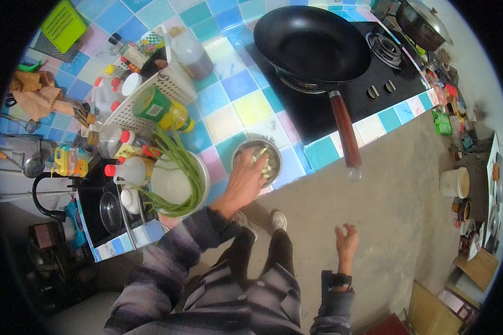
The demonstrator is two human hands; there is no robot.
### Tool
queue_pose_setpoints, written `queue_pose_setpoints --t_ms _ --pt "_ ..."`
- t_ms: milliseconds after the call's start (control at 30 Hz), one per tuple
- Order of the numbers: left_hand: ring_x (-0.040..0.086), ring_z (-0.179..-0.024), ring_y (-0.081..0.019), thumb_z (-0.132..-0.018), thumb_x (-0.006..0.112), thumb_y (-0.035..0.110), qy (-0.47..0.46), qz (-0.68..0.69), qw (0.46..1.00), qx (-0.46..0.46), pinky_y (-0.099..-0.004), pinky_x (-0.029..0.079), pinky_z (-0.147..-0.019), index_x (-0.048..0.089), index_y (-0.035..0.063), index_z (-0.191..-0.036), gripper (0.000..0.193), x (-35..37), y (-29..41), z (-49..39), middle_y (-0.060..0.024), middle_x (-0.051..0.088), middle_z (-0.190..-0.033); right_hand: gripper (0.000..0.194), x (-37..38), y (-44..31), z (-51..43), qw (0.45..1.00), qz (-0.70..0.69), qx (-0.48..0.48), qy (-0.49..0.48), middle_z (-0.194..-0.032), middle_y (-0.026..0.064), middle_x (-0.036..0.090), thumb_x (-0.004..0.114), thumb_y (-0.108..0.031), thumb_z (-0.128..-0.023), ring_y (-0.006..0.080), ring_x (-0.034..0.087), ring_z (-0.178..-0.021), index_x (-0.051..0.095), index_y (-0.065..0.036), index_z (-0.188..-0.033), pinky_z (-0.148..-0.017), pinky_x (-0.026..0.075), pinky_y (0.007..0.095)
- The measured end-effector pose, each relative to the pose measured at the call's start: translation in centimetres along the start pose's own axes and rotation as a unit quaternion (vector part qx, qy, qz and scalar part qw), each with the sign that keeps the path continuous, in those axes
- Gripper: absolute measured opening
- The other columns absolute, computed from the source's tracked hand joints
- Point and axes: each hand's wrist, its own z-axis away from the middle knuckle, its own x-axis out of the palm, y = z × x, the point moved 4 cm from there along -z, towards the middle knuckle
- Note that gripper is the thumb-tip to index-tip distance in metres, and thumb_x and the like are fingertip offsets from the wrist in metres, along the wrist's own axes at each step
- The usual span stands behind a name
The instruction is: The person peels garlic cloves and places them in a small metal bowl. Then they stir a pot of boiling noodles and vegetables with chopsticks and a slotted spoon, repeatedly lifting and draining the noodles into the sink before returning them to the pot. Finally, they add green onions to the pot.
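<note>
My left hand reaches over the rim of a small metal bowl; its fingers are down among pale pieces that look like garlic cloves. Whether the fingers grip any piece I cannot tell. Left of that bowl, a larger white bowl holds long green beans, some hanging over its rim. My right hand, with a dark band on its wrist, hangs above the floor with fingers slightly curled and nothing seen in it. A black wok sits on the gas stove, its wooden handle pointing towards me.
Bottles and a white perforated basket crowd the tiled counter at the left. A sink lies at its near left end. The black hob has a second burner. A white bucket stands at the right.
</note>
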Motion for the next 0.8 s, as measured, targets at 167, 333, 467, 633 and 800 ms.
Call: queue_pose_setpoints --t_ms 167,333,467,633,800 --pt "0.052 -0.095 -0.0421 -0.076 0.065 0.003 -0.090 0.001 0.996 -0.007 -0.0480 0.045 -0.082 0.054 0.0072 -0.114 0.039 2.2 -1.9 -2.0 -0.0208 0.045 -0.112 0.032 1.0 -0.3 1.9 0.991 -0.097 0.024 -0.094 -0.069 0.0142 0.067 0.075 -0.016 -0.075 0.0220 0.064 -0.063 0.068 0.000 -0.101 -0.063 0.051 0.0345" --pt "0.058 -0.093 -0.0428 -0.082 0.055 0.003 -0.120 0.009 0.992 -0.029 -0.0449 0.048 -0.081 0.054 0.0023 -0.102 0.020 3.5 -4.1 -3.0 -0.0244 0.055 -0.106 0.031 2.2 -2.0 3.6 0.987 -0.091 0.013 -0.129 -0.073 0.0191 0.068 0.072 -0.017 -0.078 0.0216 0.067 -0.067 0.068 -0.001 -0.104 -0.066 0.052 0.0345" --pt "0.058 -0.093 -0.0437 -0.088 0.050 0.008 -0.086 0.055 0.995 -0.013 -0.0459 0.048 -0.077 0.055 -0.0011 -0.095 0.013 2.2 -4.5 -3.2 -0.0269 0.058 -0.100 0.030 3.4 -2.2 4.0 0.973 -0.154 0.022 -0.171 -0.076 0.0193 0.069 0.070 -0.016 -0.079 0.0247 0.068 -0.069 0.068 -0.001 -0.105 -0.067 0.052 0.0349" --pt "0.057 -0.090 -0.0422 -0.088 0.058 0.013 -0.180 0.154 0.960 -0.148 -0.0457 0.046 -0.079 0.056 0.0004 -0.104 0.021 0.8 -5.0 -2.9 -0.0260 0.057 -0.099 0.030 4.2 -2.3 4.0 0.972 -0.156 -0.001 -0.177 -0.079 0.0185 0.070 0.069 -0.016 -0.080 0.0254 0.069 -0.072 0.067 0.001 -0.105 -0.068 0.053 0.0348" --pt "0.057 -0.094 -0.0405 -0.086 0.064 0.020 -0.049 0.005 0.999 0.005 -0.0439 0.049 -0.081 0.053 0.0099 -0.125 0.042 0.0 -2.5 -1.8 -0.0214 0.046 -0.118 0.029 4.2 -2.9 4.1 0.970 -0.151 0.011 -0.188 -0.087 0.0212 0.070 0.069 -0.015 -0.079 0.0255 0.069 -0.071 0.068 0.001 -0.104 -0.069 0.053 0.0350"
